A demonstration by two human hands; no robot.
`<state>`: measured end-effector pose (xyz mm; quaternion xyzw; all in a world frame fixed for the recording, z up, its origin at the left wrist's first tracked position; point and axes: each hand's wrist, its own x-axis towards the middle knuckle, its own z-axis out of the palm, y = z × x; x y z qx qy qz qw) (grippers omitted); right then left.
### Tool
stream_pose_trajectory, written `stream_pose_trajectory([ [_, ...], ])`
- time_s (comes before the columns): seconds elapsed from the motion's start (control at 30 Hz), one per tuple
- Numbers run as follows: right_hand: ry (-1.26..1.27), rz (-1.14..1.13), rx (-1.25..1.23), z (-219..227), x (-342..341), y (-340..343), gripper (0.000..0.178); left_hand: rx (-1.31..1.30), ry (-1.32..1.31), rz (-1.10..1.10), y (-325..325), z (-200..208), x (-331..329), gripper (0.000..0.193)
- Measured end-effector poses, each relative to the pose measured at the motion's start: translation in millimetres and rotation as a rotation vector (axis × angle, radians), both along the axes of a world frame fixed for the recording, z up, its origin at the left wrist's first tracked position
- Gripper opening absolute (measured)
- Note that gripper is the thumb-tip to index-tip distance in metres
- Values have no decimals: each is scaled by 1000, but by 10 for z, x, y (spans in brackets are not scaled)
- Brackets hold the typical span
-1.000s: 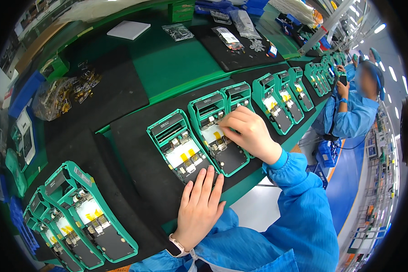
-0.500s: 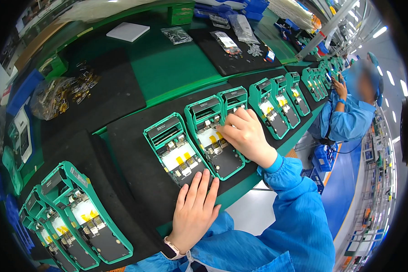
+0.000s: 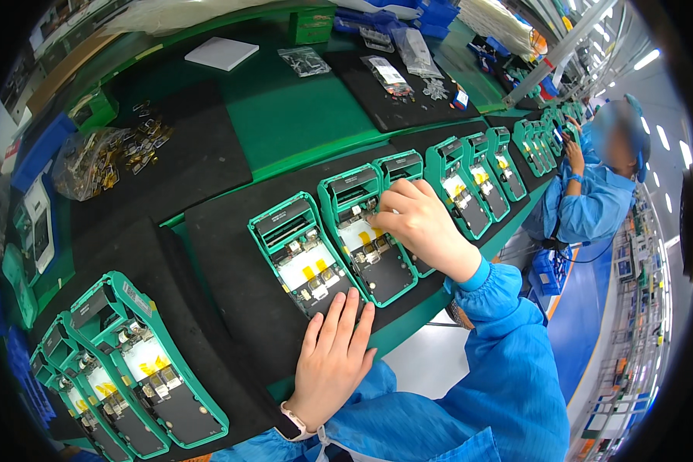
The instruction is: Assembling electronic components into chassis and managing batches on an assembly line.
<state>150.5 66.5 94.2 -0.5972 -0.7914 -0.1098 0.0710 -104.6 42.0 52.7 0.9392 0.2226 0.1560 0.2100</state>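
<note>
My right hand [image 3: 430, 231] reaches over a green-framed handheld device housing [image 3: 389, 283], thumb and forefinger pinched at small parts near its upper right side. Whatever lies between those fingertips is hidden. My left hand [image 3: 336, 362] rests flat with fingers stretched out, the fingertips at the lower end of the neighbouring green housing [image 3: 291, 239]. That housing shows a white panel, two yellow tabs and small metal connectors above a black lower area. A third housing [image 3: 399, 164] stands close on the right, partly covered by my right hand.
Several like housings [image 3: 173, 408] lean together at the lower left; more [image 3: 481, 185] run off to the right. A bag of small gold-coloured parts [image 3: 92, 165] lies on a black mat at the left. Clear bags [image 3: 385, 73] lie farther back. A co-worker in blue [image 3: 593, 200] is at the right.
My right wrist and forearm have shifted slightly right and down, while the fingertips stay at the same spot on the housing. My left hand has hardly moved.
</note>
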Motion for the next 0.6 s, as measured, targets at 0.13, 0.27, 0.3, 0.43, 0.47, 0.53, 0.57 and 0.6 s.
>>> stream_pose_trajectory([
  [0.13,-12,-14,-17,11,1,-9,17,2,-13,3,-9,-9,-7,70],
  [0.27,-16,-20,-3,25,-13,-12,20,1,-10,3,-11,-4,-9,70],
  [0.3,-11,-25,9,21,-14,-10,21,0,-7,4,-9,-5,-8,70],
  [0.43,28,-44,33,11,-7,5,16,7,-9,4,-5,-6,-6,70],
  [0.47,117,-75,-7,39,-7,24,14,5,-12,6,-3,-6,-7,70],
  [0.53,206,-108,-46,63,8,56,12,3,-15,4,-4,-7,-7,71],
  [0.57,247,-127,-91,71,21,75,10,4,-15,4,-5,-7,-8,71],
  [0.6,288,-146,-137,77,31,89,9,6,-14,3,-6,-8,-8,71],
])
